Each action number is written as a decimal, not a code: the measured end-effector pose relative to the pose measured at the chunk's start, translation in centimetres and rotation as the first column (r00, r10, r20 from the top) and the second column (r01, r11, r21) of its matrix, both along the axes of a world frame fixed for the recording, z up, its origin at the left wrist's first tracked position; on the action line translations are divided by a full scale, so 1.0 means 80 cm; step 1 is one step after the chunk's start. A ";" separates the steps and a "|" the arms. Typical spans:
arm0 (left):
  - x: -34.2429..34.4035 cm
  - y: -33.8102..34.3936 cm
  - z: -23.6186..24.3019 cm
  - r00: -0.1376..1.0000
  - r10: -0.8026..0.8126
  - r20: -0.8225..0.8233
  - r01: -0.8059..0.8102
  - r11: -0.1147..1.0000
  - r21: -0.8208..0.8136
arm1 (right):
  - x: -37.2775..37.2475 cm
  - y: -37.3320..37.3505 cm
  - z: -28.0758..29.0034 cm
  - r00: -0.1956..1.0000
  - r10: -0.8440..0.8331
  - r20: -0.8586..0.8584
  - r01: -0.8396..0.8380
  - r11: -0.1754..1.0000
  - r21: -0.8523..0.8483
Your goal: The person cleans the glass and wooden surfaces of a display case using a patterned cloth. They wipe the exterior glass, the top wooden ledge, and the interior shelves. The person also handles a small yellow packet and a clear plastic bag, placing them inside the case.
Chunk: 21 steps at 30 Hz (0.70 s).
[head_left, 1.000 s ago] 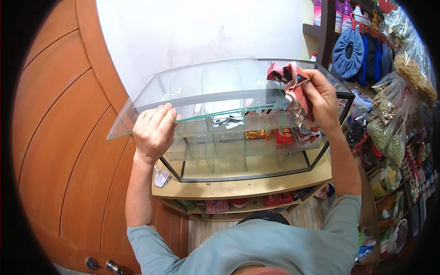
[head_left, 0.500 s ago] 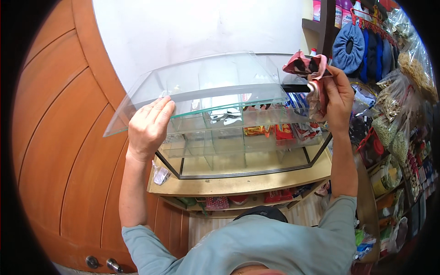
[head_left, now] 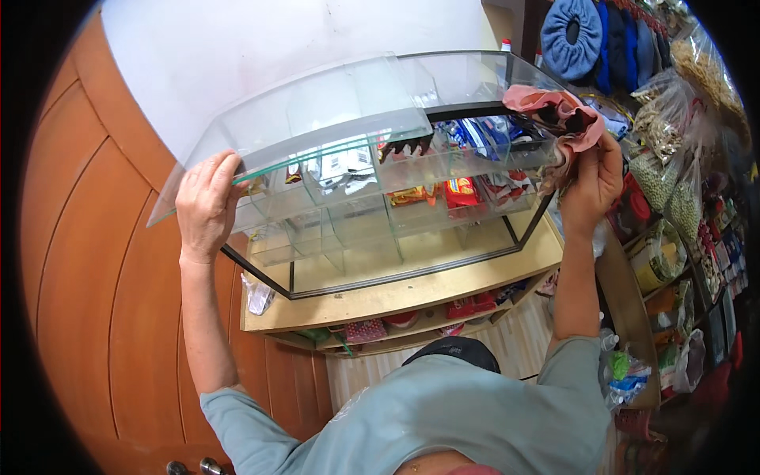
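Observation:
A clear glass pane (head_left: 317,107) lies slanted over the top of a glass display case (head_left: 412,269), jutting past its left end. My left hand (head_left: 207,198) is closed on the pane's near left edge, fingers on top and the thumb side below. In my right hand (head_left: 590,186) is a crumpled pink cloth (head_left: 554,111) with dark patches, pinched near the case's top right corner. Part of the case's top right is uncovered by the pane. Inside, glass dividers form compartments holding blue packets (head_left: 471,133), a red packet (head_left: 461,192) and white packets (head_left: 344,166).
The case stands on a wooden cabinet (head_left: 412,291) with goods on its lower shelf. A wooden door (head_left: 95,261) is close on the left, and a white wall (head_left: 301,39) behind. Shelves at right hold hanging bags (head_left: 657,174) and a blue-grey fabric ring (head_left: 571,36).
The pane has shifted left over the case along with my left hand, baring more of the top right. My right hand and cloth are now lower, at the top right rim. The view has shifted.

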<state>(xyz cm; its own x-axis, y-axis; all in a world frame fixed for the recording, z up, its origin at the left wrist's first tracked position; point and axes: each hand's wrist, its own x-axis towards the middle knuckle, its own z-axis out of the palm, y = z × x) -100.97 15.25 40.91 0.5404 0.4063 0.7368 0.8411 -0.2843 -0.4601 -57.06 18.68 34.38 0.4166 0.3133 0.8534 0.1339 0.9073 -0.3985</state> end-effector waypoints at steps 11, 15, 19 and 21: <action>0.104 -0.028 -0.103 0.951 -0.300 -0.077 0.307 0.946 0.106 | 0.002 -0.009 -0.088 0.851 0.522 -0.059 -0.423 0.616 -0.665; 0.172 -0.043 -0.187 0.893 -0.279 0.353 0.432 0.752 -0.498 | -0.017 -0.009 -0.163 0.763 0.634 -0.124 -0.490 0.444 -0.750; 0.252 -0.050 -0.262 0.216 0.346 0.913 0.923 0.232 -0.307 | -0.064 -0.028 -0.173 0.558 0.809 -0.184 -0.610 0.250 -0.752; 0.261 -0.034 -0.323 0.172 0.288 0.942 0.895 0.354 -0.272 | -0.069 -0.032 -0.153 0.597 0.785 0.169 -0.363 0.451 -0.815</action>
<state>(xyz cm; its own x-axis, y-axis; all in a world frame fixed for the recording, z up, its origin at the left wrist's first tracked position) -80.05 12.53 15.09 0.1536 0.9551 0.2536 0.0799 -0.2678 0.9602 -62.57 16.10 22.14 -0.4758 0.8311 0.2880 0.0354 0.3452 -0.9379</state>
